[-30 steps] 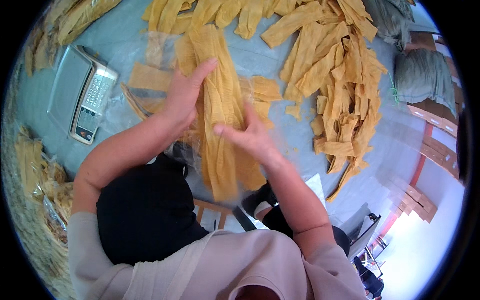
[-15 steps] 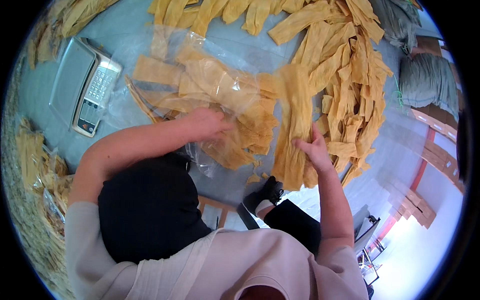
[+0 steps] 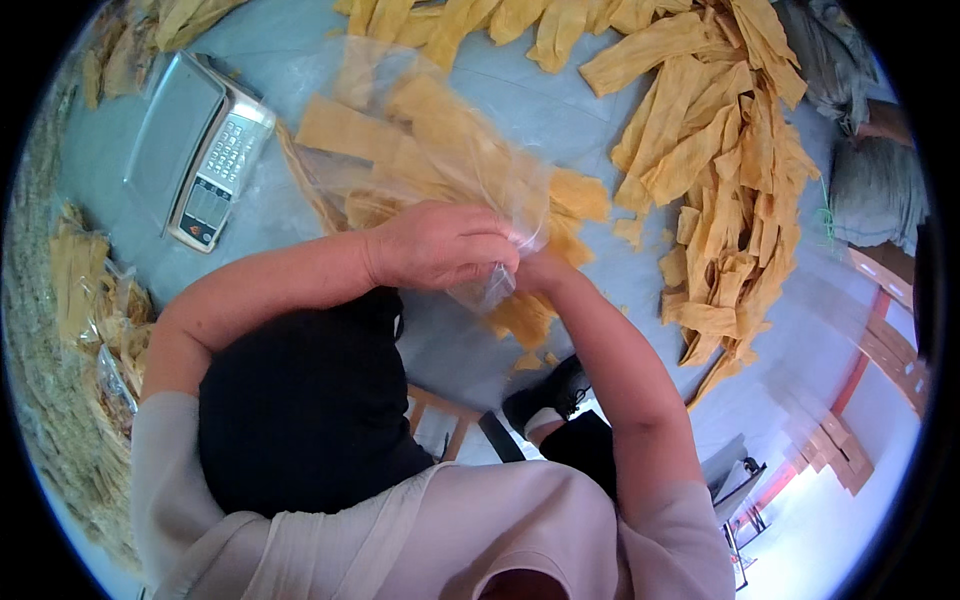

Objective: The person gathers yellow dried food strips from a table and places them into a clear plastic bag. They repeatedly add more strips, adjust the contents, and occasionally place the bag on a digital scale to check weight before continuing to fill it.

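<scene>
A clear plastic bag (image 3: pixel 490 170) spreads over flat yellow dried sheets (image 3: pixel 400 130) that look like dried bean curd. My left hand (image 3: pixel 440 245) is closed on the bunched edge of the bag. Just beside it, my right hand (image 3: pixel 535 272) reaches to the bag's mouth; its fingers are hidden behind my left hand and the plastic, so what they hold does not show. More yellow sheets (image 3: pixel 575 200) stick out past the bag on its right side.
A scale with a keypad (image 3: pixel 215 165) stands at the left. A long heap of yellow sheets (image 3: pixel 735 200) curves along the right and far side. Bagged sheets (image 3: pixel 85 290) lie far left. Grey sacks (image 3: pixel 875 190) and cardboard boxes (image 3: pixel 840 450) are at the right. My shoe (image 3: pixel 550 395) is near.
My right hand has swung left from the heap to the bag; the sheets it held are no longer visible in it. My left hand has shifted right and closed on the bag's edge.
</scene>
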Tool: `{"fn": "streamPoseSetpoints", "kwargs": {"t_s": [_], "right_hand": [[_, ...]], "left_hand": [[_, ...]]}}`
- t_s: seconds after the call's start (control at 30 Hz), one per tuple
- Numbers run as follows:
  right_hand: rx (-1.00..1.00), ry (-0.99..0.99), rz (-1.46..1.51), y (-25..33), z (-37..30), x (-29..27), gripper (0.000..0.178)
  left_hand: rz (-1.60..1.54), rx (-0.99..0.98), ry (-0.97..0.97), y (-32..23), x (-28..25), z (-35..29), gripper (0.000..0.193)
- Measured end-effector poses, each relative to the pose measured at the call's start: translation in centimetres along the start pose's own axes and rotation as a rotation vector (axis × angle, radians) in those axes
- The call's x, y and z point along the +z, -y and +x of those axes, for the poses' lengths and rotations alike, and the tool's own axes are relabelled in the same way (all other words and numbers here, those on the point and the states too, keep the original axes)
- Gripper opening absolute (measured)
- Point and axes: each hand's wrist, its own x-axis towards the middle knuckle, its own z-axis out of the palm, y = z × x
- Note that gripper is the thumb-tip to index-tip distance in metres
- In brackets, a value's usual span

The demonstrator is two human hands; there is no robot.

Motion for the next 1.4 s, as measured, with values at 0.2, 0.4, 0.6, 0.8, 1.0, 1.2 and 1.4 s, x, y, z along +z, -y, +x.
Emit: {"fn": "streamPoseSetpoints", "kwargs": {"t_s": [0.2, 0.4, 0.6, 0.8, 1.0, 1.2, 1.4], "right_hand": [[0.022, 0.205, -0.42, 2.1, 6.9, -0.3, 0.077], [-0.121, -0.041, -0.393, 4.0, 2.8, -0.9, 0.079], [0.514, -0.886, 0.099, -3.3, -7.4, -4.5, 0.065], [0.645, -0.968, 0.823, -0.4, -3.7, -2.7, 0.06], [0.601, -0.788, 0.702, 0.9, -3.0, -4.4, 0.066], [1.013, -0.733, 0.772, -3.3, -9.8, 0.8, 0.068], [0.772, -0.75, 0.946, -1.9, -8.0, 1.6, 0.061]], "left_hand": [[-0.147, -0.455, 0.102, 1.6, -1.2, -2.7, 0.028], [1.027, -0.753, -0.601, 15.1, -10.8, -12.3, 0.038], [0.346, -1.195, -0.491, 19.6, -11.7, -16.5, 0.056], [0.284, -1.447, -0.233, 18.7, -9.1, -12.7, 0.066], [0.713, -0.853, -0.066, 20.9, -9.2, -16.1, 0.06], [0.232, -1.477, -0.112, 16.7, -11.7, -20.3, 0.064], [-0.326, -1.654, -0.345, 10.5, -9.5, -15.9, 0.069]]}}
